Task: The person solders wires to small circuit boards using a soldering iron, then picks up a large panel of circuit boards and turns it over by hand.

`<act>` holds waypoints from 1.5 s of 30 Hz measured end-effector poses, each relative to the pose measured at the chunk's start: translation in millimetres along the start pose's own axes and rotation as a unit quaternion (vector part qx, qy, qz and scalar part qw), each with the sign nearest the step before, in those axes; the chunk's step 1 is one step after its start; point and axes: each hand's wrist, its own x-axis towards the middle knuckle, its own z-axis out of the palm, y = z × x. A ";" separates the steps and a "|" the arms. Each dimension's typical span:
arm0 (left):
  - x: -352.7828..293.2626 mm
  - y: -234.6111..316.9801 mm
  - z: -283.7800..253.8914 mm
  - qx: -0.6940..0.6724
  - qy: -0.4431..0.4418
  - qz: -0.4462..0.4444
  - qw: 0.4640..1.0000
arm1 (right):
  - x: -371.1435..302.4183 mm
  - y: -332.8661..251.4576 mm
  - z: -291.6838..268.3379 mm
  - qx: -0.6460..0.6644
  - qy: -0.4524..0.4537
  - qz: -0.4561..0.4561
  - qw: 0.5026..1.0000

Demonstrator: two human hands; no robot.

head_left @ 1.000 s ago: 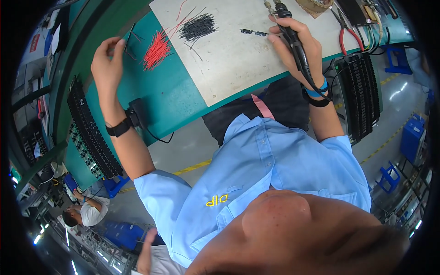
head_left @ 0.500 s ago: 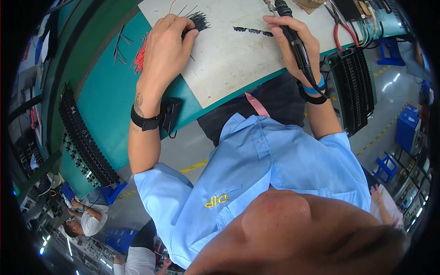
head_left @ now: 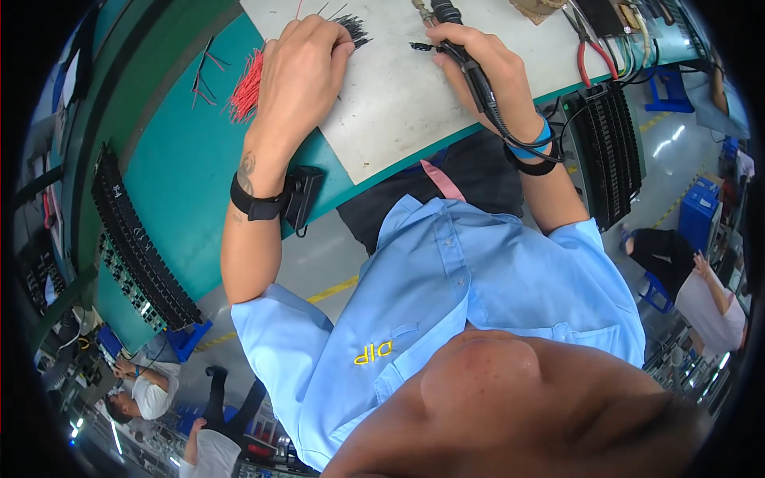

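The black corded tool (head_left: 476, 78) is above the pale mat (head_left: 390, 115), its long axis running from the mat's near edge toward its far side and leaning a little left. I see its thick end pointing away from the person, while the cord trails back to the wrist at the mat's near edge.

The right forearm reaches in over the mat's near edge, and the right hand (head_left: 490, 70) wraps around the tool, thumb and fingers closed on it. Small black parts (head_left: 421, 46) lie on the mat just beside those fingertips; from here I cannot tell whether they touch.

The left arm comes up past the mat's left edge with the wrist bent over, back of the hand toward me. The left hand (head_left: 303, 76) is half curled, its fingertips at the pile of black wires (head_left: 358, 30) on the mat. I cannot tell whether it grips any.

Red wires (head_left: 247, 89) lie left of the mat on the green bench (head_left: 179, 171), and red-handled pliers (head_left: 586, 60) rest toward the mat's right side.
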 end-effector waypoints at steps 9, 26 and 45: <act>2.4 2.4 -10.3 -0.024 0.002 -0.029 0.999 | -9.8 6.2 5.5 0.041 0.024 0.022 0.999; -4.8 -0.7 -5.5 -0.023 0.024 -0.022 0.999 | -8.4 6.2 2.2 -0.005 0.039 0.000 0.999; -52.2 -14.8 -66.5 0.022 0.000 -0.178 0.984 | -4.5 -2.3 -0.5 0.027 0.063 -0.002 0.998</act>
